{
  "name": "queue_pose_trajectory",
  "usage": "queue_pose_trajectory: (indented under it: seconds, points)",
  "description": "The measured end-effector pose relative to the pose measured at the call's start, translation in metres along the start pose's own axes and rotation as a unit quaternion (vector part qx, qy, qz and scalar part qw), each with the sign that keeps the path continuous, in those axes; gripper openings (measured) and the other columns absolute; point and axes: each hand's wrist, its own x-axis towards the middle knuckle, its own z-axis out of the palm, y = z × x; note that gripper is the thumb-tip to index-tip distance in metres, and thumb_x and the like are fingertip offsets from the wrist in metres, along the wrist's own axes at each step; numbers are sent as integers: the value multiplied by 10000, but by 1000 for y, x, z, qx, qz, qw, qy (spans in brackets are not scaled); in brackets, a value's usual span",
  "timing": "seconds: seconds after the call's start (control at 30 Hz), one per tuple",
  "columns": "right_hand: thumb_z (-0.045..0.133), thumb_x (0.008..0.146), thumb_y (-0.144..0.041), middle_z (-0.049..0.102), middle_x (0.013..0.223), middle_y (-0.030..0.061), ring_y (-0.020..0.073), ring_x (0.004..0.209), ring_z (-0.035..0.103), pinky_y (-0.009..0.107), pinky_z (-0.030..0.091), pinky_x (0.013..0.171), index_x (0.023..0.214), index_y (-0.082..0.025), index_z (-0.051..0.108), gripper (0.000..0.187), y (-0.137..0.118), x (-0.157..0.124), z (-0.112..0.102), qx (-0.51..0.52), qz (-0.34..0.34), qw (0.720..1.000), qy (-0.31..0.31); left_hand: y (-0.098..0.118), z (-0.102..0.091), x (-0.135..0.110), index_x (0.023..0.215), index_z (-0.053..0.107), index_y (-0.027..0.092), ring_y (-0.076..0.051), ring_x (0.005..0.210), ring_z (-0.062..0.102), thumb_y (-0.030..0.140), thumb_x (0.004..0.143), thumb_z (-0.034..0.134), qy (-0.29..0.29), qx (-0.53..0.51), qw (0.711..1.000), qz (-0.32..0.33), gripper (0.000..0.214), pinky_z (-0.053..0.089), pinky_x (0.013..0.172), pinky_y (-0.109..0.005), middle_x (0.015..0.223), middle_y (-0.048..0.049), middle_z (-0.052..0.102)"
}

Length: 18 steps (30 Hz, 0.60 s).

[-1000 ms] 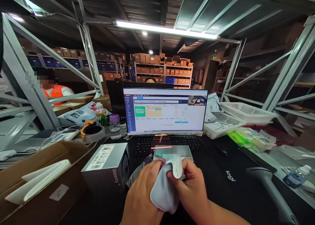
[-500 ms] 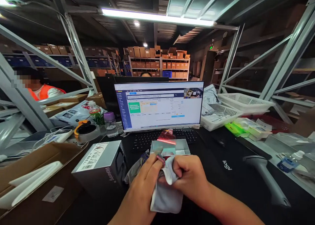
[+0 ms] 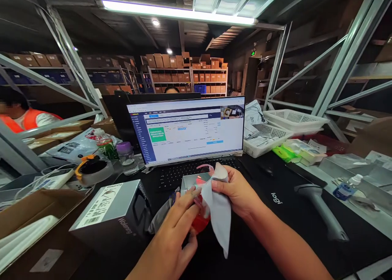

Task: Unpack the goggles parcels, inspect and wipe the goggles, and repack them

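My left hand is closed on a pair of glasses with red tinted see-through lenses and a pinkish temple arm that curves up beyond my fingers. A light grey cloth is pinched in my right hand and hangs down over part of the glasses. Just behind my hands stands an open grey box, partly covered by them. Beside my left wrist lies a crumpled grey pouch. To its left is a closed grey box printed "Wakening".
A monitor and keyboard stand ahead. On the right are a barcode scanner, a sanitizer bottle and white baskets. Tape, a purple-capped bottle and a carton lie left. A co-worker sits far left.
The cloth, earlier bunched between both hands, now hangs from my right hand, which has moved up. The red lens now shows below my left fingers. The view has turned slightly right.
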Motion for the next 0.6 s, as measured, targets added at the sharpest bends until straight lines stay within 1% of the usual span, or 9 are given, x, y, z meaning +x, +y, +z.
queue_pose_trajectory:
  seconds: [0.1,0.17,0.2,0.27,0.33,0.4,0.47,0.5,0.6]
  points:
    - [978,493,-372,747,837,45,177,716,673,303,542,728,875,-165,681,527,0,6,-1,36,17,999,-24,-3,4,-2,1346,489,238,-261,1428,434,68,870,470,3,-12,1000,-20,505,427,1152,-419,1501,-102,506]
    - [966,518,-387,755,896,73,204,775,686,333,546,774,917,-157,692,536,0,8,-1,32,10,999,-21,-2,5,-2,1319,497,244,-265,1429,433,73,868,474,-3,-21,999,-33,483,434,1146,-428,1508,-105,497]
    - [963,524,-390,746,872,62,199,761,677,329,542,763,913,-159,686,530,1,9,-2,23,0,1000,-9,-1,5,-2,1321,490,245,-264,1432,429,75,870,470,-5,-25,999,-42,482,437,1143,-430,1519,-107,481]
    - [945,556,-404,695,774,8,157,677,623,285,514,689,876,-174,661,485,5,10,-3,-9,-35,999,31,2,4,-1,1340,466,248,-256,1425,441,75,876,458,-4,-35,997,-62,495,461,1122,-414,1541,-112,446]
    - [894,632,-417,587,659,-45,109,586,518,229,440,589,759,-185,603,392,10,8,-1,-75,-93,991,67,3,4,-1,1349,459,253,-257,1392,485,72,869,463,7,-43,996,-79,512,512,1070,-390,1536,-122,441]
    - [825,703,-374,456,579,-75,84,536,405,201,348,518,629,-199,483,391,19,3,5,-176,-178,962,106,2,4,-2,1357,467,258,-275,1353,529,69,841,495,17,-46,995,-91,551,556,1014,-378,1512,-132,464]
    - [762,737,-294,374,538,-89,75,504,334,197,285,478,576,-216,359,441,31,-6,14,-271,-274,913,132,-1,4,-4,1401,450,264,-297,1325,555,87,822,529,27,-52,994,-88,610,567,997,-387,1483,-139,494]
    - [743,742,-260,364,525,-93,72,488,323,198,268,466,574,-218,329,449,38,-10,18,-308,-320,887,128,-4,4,-5,1428,427,269,-304,1310,568,112,825,547,34,-61,994,-82,635,567,999,-392,1468,-141,510]
    - [712,786,-222,400,497,-95,66,457,351,216,255,469,578,-207,323,442,59,-21,30,-379,-453,803,76,-9,3,-9,1500,338,281,-308,1220,634,212,853,577,76,-74,992,-70,694,573,991,-406,1454,-139,525]
